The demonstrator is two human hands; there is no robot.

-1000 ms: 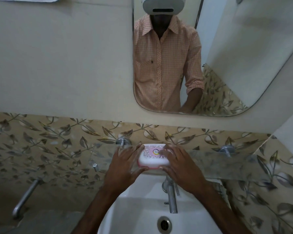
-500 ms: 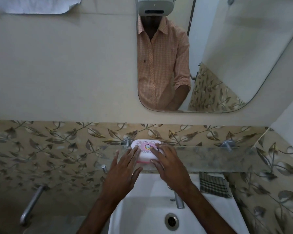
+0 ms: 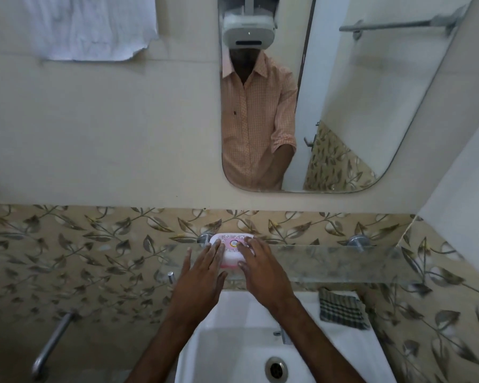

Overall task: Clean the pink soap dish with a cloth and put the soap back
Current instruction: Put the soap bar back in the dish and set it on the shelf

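The pink soap dish (image 3: 231, 251), closed under a white lid with a pink pattern, rests on the glass shelf (image 3: 343, 264) close to the tiled wall. My left hand (image 3: 202, 275) lies along its left side, fingers stretched over the lid edge. My right hand (image 3: 263, 272) covers its right side, with the thumb at the front. Both hands touch the dish. A dark checked cloth (image 3: 342, 310) lies folded on the basin's right rim, under the shelf. The soap itself is hidden.
The white basin (image 3: 233, 349) with its drain (image 3: 276, 369) sits below the shelf, and a metal tap (image 3: 284, 335) shows by my right forearm. A mirror (image 3: 371, 106) hangs above, a white towel (image 3: 89, 26) at the top left, and a metal pipe (image 3: 50, 346) at the lower left.
The dish has moved back toward the wall and now rests on the shelf. Both hands stayed on it and lie flatter. The view has pulled back, so the cloth shows.
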